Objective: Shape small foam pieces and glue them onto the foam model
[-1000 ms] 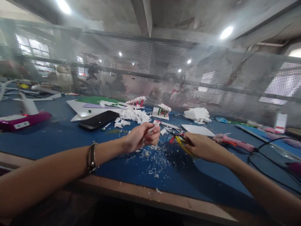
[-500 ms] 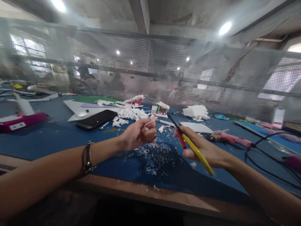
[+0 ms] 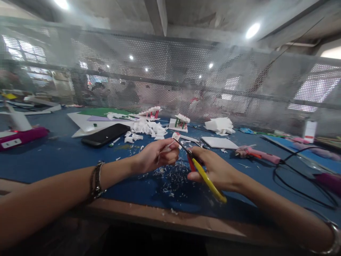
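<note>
Between the thumb and fingers of my left hand (image 3: 162, 153) is a small piece of white paper (image 3: 167, 147), partly hidden by the fingers. My right hand (image 3: 217, 167) is closed on scissors (image 3: 207, 179) with one yellow and one red handle and dark blades. The blade tips reach the fingertips of my left hand, close to the paper; whether they touch it I cannot tell. Beneath both hands, fine white paper scraps (image 3: 173, 177) lie scattered over the blue tabletop (image 3: 119, 186).
Behind my hands stand a small model with green posts (image 3: 181, 122) and one with red posts (image 3: 152, 113). A black phone (image 3: 106, 135) and a paper heap (image 3: 149, 127) lie left. Rightward are a pink glue gun (image 3: 262, 155) and its black cable (image 3: 277, 179).
My right hand has brought the scissors left, so the blades now meet my left fingertips. My left hand stays nearly in place, still holding the paper. The view has shifted slightly.
</note>
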`<action>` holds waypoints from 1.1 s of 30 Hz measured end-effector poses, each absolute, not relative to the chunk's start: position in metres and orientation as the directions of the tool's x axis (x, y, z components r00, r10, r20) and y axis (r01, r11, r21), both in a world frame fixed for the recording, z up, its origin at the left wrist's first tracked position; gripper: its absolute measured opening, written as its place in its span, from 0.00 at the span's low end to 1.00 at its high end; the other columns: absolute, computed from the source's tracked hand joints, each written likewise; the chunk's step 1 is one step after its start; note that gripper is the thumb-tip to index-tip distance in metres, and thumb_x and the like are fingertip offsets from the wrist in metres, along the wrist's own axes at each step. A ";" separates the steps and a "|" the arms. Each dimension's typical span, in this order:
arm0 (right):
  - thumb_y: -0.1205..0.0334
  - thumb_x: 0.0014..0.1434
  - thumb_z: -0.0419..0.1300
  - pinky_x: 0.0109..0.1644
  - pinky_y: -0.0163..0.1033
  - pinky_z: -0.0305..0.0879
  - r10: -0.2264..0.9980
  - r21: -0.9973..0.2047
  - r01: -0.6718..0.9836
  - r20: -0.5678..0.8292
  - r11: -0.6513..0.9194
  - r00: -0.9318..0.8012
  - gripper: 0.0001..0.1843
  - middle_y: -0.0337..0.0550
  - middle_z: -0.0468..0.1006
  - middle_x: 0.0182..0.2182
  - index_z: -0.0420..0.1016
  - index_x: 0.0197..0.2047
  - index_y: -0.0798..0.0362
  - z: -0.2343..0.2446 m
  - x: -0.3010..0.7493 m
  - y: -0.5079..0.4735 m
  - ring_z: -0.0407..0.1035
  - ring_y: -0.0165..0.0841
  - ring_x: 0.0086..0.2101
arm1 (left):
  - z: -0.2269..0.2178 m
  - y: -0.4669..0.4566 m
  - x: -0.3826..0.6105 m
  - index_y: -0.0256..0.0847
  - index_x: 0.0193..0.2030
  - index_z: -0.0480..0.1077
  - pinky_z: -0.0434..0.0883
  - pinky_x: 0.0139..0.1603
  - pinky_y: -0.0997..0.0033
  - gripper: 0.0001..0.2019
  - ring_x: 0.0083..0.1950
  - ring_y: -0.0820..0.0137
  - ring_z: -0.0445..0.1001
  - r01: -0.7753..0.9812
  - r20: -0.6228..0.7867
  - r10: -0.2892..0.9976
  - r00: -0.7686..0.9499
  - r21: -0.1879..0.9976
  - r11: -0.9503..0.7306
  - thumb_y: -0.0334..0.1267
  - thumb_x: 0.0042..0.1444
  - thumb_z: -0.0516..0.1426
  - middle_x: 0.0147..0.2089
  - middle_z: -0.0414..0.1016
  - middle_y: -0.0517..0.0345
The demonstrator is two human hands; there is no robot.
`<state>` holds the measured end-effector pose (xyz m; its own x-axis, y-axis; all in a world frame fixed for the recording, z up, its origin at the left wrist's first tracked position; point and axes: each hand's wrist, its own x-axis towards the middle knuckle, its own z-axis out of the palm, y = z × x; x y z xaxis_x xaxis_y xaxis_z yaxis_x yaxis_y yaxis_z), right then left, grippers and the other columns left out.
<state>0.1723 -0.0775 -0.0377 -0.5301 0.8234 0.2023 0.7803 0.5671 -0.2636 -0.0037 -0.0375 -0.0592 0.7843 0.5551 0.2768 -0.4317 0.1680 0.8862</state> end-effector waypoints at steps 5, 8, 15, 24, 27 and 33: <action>0.42 0.45 0.52 0.27 0.35 0.52 0.819 -0.269 0.774 0.213 0.574 -0.533 0.22 0.39 0.65 0.24 0.61 0.28 0.54 -0.036 0.172 -0.079 0.56 0.28 0.24 | -0.063 -0.040 -0.002 0.38 0.21 0.53 0.46 0.18 0.77 0.15 0.15 0.79 0.40 -0.376 0.303 0.526 0.794 0.926 0.033 0.32 0.58 0.38 0.13 0.43 0.68; 0.40 0.45 0.51 0.26 0.35 0.50 0.821 -0.240 0.786 0.207 0.570 -0.533 0.22 0.38 0.64 0.22 0.61 0.26 0.54 -0.034 0.171 -0.080 0.55 0.27 0.22 | -0.065 -0.040 -0.001 0.38 0.21 0.53 0.45 0.18 0.76 0.15 0.16 0.78 0.40 -0.361 0.310 0.522 0.795 0.932 -0.004 0.34 0.58 0.38 0.13 0.43 0.69; 0.39 0.44 0.52 0.27 0.35 0.50 0.830 -0.103 0.831 0.203 0.546 -0.520 0.24 0.42 0.67 0.25 0.63 0.26 0.54 -0.035 0.171 -0.081 0.57 0.28 0.23 | -0.061 -0.041 -0.001 0.39 0.20 0.52 0.43 0.18 0.75 0.14 0.16 0.78 0.38 -0.301 0.264 0.530 0.806 0.953 -0.016 0.31 0.56 0.39 0.13 0.41 0.69; 0.45 0.50 0.48 0.23 0.33 0.47 0.879 -0.069 0.886 0.181 0.458 -0.441 0.20 0.40 0.66 0.20 0.60 0.21 0.54 -0.033 0.170 -0.084 0.55 0.26 0.20 | -0.064 -0.037 -0.002 0.39 0.17 0.50 0.41 0.19 0.73 0.13 0.16 0.78 0.37 -0.236 0.216 0.570 0.793 0.971 -0.040 0.28 0.52 0.40 0.12 0.39 0.68; 0.45 0.50 0.48 0.23 0.33 0.47 0.887 -0.057 0.896 0.183 0.439 -0.423 0.20 0.41 0.66 0.20 0.61 0.21 0.54 -0.035 0.170 -0.083 0.55 0.26 0.20 | -0.065 -0.033 -0.001 0.40 0.17 0.50 0.41 0.18 0.73 0.14 0.15 0.78 0.37 -0.222 0.218 0.571 0.791 0.973 -0.065 0.29 0.52 0.39 0.12 0.39 0.68; 0.36 0.45 0.48 0.29 0.37 0.53 0.851 0.025 0.900 0.315 0.434 -0.419 0.29 0.46 0.67 0.28 0.64 0.32 0.56 -0.042 0.170 -0.079 0.60 0.32 0.27 | -0.062 -0.034 -0.002 0.41 0.15 0.45 0.41 0.18 0.72 0.16 0.15 0.78 0.39 -0.081 0.211 0.570 0.794 0.966 -0.245 0.33 0.53 0.42 0.14 0.40 0.67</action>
